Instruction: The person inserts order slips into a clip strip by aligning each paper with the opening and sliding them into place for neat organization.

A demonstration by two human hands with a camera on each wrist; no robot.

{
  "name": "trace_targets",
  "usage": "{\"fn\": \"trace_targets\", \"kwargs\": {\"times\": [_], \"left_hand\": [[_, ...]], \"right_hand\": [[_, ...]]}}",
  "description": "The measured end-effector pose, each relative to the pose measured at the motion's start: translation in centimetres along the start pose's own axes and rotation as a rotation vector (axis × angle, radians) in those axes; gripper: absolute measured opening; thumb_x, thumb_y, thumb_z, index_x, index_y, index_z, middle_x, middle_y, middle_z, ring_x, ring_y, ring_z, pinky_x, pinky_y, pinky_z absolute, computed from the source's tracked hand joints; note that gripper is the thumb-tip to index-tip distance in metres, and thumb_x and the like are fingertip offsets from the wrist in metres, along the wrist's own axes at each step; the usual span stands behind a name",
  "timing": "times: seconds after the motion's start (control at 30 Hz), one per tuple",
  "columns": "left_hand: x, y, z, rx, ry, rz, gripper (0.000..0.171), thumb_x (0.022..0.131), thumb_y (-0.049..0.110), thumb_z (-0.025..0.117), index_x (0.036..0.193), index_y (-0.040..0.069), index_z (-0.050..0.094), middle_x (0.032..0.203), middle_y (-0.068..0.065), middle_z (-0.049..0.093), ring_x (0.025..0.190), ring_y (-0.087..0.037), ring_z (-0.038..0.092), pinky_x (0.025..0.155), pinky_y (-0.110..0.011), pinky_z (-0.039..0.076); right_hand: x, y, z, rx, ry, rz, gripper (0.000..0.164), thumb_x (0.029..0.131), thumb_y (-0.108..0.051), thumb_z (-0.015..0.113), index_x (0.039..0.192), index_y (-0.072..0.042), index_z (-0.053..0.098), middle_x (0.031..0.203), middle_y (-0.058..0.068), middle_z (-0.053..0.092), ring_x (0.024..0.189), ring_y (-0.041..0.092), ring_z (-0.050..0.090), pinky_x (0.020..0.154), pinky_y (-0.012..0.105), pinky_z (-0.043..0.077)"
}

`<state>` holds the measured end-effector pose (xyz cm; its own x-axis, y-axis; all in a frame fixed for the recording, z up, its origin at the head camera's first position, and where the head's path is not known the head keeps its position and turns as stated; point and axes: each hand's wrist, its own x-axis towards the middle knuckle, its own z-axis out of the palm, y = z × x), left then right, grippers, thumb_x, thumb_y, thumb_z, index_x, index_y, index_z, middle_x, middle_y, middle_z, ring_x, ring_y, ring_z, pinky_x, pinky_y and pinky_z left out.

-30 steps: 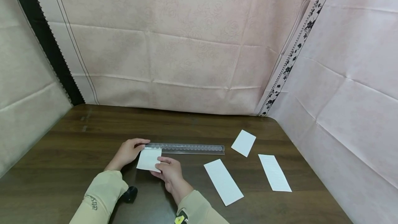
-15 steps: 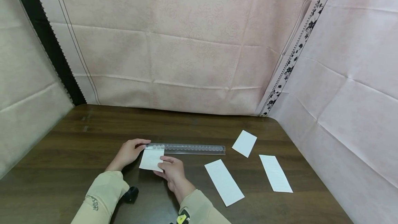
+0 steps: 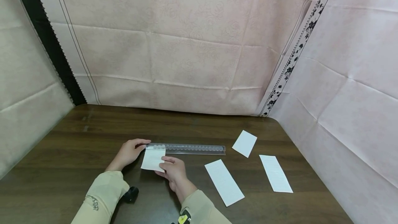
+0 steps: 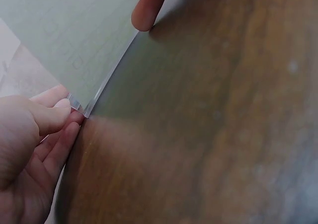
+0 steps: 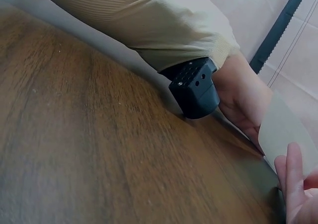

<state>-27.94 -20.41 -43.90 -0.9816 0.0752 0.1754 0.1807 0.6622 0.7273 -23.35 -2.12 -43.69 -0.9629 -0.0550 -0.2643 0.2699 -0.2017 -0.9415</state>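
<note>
A clear ruler (image 3: 196,149) lies across the table in the head view. My left hand (image 3: 128,154) pinches its left end between thumb and fingers, which the left wrist view also shows at the ruler corner (image 4: 75,103). A small white piece of paper (image 3: 152,160) overlaps the ruler's left part, and ruler marks show across its top edge. At the paper's right edge, my right hand (image 3: 174,172) holds it between thumb and fingers. In the right wrist view, the right hand's fingers (image 5: 294,172) are beside the paper (image 5: 285,129).
To the right lie several white papers: a small one (image 3: 244,143), a long one (image 3: 224,182) and another long one (image 3: 275,173). A black wrist camera (image 3: 130,194) sits at the left cuff. Pale cloth (image 3: 186,54) hangs behind the wooden table (image 3: 93,137).
My right hand has slid the small paper slightly to the right along the ruler. The left hand stays at the ruler's left end.
</note>
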Motion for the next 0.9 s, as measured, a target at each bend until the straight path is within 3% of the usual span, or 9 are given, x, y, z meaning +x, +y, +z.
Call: {"fn": "trace_targets", "kwargs": {"times": [0.9], "left_hand": [[-0.2,0.3,-0.1,0.000,-0.008,0.007,0.025,0.094,0.005,0.054,0.117,0.003,0.065,0.120,-0.021,0.058,0.114,-0.040,0.050,0.093,-0.056,0.038]], "right_hand": [[-0.1,-0.2,-1.1,-0.005,-0.026,-0.040,0.023,0.080,0.014,0.059,0.103,0.013,0.061,0.087,0.014,0.065,0.077,0.019,0.062,0.066,0.035,0.056]]}}
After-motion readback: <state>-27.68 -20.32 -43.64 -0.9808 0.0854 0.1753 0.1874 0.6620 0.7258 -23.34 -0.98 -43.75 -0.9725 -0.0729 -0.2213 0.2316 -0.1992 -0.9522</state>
